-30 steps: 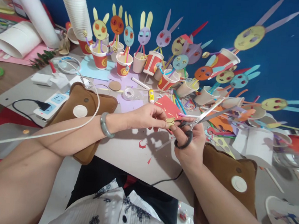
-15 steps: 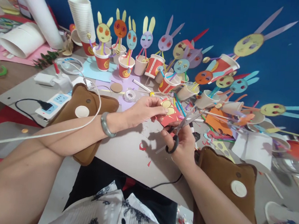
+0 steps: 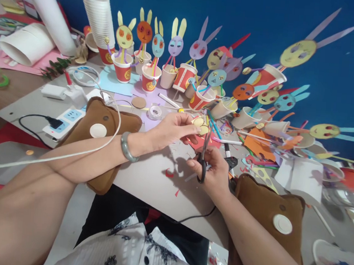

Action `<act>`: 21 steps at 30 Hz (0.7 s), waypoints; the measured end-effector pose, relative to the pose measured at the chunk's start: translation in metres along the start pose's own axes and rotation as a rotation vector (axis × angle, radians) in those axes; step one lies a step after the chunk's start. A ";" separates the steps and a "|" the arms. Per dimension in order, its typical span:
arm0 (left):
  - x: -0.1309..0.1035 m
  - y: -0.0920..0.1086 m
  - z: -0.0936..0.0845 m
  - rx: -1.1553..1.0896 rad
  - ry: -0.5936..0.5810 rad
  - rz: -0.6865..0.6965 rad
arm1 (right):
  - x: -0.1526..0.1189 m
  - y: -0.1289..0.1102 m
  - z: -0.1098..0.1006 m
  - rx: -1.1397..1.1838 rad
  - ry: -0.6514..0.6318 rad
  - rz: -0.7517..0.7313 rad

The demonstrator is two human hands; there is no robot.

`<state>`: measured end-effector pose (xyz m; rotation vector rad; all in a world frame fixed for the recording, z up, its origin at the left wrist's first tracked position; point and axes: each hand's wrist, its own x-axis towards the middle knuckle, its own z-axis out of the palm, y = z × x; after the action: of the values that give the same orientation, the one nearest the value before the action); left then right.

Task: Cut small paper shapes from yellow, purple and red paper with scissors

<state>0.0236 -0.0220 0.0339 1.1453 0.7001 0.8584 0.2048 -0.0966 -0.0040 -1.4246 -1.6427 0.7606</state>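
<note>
My left hand (image 3: 177, 128) pinches a small yellow paper piece (image 3: 199, 126) with dark curved outlines and a little red at its edge. Black-handled scissors (image 3: 203, 163) are in my right hand (image 3: 215, 172), with fingers through the loops. Their blades point up, nearly together, at the right edge of the yellow piece; whether they touch it I cannot tell. Red paper (image 3: 211, 142) shows just behind and below the piece, partly hidden by my hands. Small red scraps (image 3: 169, 172) lie on the table below.
Paper cups with rabbit-faced paper figures (image 3: 149, 79) line the back by a blue wall. Brown plush bags (image 3: 119, 122) flank my arms. A white cable (image 3: 118, 121) crosses my left forearm; a power strip (image 3: 63, 123) lies left. Tape (image 3: 154, 112) and orange paper (image 3: 260, 144) lie farther back.
The scissors have turned more upright, their blades have come together and moved left to the yellow piece. Less red paper shows around that piece. My left hand has hardly moved.
</note>
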 end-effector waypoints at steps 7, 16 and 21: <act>0.001 -0.003 -0.001 0.014 -0.014 0.011 | 0.000 0.001 0.002 0.051 0.037 0.032; 0.003 -0.006 -0.001 -0.011 -0.041 -0.001 | 0.000 0.003 0.003 0.063 0.039 0.027; 0.001 -0.003 0.000 -0.020 -0.044 -0.021 | 0.000 0.003 0.003 0.089 0.044 0.040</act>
<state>0.0248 -0.0219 0.0308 1.1341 0.6652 0.8180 0.2032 -0.0963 -0.0082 -1.4050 -1.5319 0.8095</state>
